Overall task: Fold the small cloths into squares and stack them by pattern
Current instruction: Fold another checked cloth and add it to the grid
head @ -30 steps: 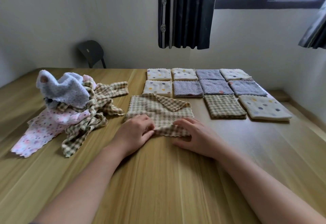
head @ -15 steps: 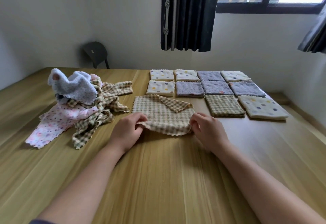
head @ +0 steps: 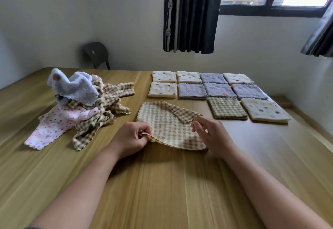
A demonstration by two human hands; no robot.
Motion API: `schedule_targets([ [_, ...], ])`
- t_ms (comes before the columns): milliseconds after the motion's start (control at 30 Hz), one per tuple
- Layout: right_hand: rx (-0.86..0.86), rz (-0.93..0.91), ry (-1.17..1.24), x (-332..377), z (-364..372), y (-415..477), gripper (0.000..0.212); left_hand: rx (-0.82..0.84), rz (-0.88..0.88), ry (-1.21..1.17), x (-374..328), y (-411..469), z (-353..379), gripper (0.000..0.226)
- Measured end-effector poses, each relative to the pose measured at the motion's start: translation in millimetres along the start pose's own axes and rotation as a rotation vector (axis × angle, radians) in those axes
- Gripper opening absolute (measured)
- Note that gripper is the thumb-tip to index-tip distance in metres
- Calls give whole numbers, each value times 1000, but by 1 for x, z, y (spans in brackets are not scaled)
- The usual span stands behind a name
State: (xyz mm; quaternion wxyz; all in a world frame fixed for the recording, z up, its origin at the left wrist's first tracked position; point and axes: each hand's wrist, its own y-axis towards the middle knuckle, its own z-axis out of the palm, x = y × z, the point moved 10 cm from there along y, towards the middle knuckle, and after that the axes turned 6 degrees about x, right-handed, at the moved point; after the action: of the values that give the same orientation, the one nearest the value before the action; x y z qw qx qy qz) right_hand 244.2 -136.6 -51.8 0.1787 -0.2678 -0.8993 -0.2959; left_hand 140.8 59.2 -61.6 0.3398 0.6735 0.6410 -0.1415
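Cloth under work, a beige-and-cream checked square with scalloped edges (head: 162, 122), lay on the wooden table (head: 162, 183), its far-right corner folded over. Left hand (head: 131, 138) pinched the near-left corner, which I noted raised off the wood. Right hand (head: 214, 135) sat at the right edge, fingers bent; I could not tell whether it gripped. Folded dotted, grey and checked squares (head: 192, 91) lay beyond to the right, and a heap of unfolded cloths (head: 81, 102) to the left.
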Motion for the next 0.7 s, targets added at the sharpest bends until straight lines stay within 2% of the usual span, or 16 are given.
schedule_targets([
  [300, 169, 166, -325, -16, 18, 27, 28, 6, 14, 2, 1, 2, 4, 13],
  [400, 301, 236, -460, -19, 27, 27, 54, 1, 19, -3, 0, 2, 2, 13],
  [467, 314, 311, -429, -24, 26, 25, 68, -3, 22, -6, 0, 2, 1, 12],
  [567, 314, 369, -392, -29, 24, 21, 75, -3, 21, -24, 0, 1, 1, 11],
  [700, 212, 297, -302, -23, 20, 19, 57, -45, 7, -69, 4, 1, -2, 11],
])
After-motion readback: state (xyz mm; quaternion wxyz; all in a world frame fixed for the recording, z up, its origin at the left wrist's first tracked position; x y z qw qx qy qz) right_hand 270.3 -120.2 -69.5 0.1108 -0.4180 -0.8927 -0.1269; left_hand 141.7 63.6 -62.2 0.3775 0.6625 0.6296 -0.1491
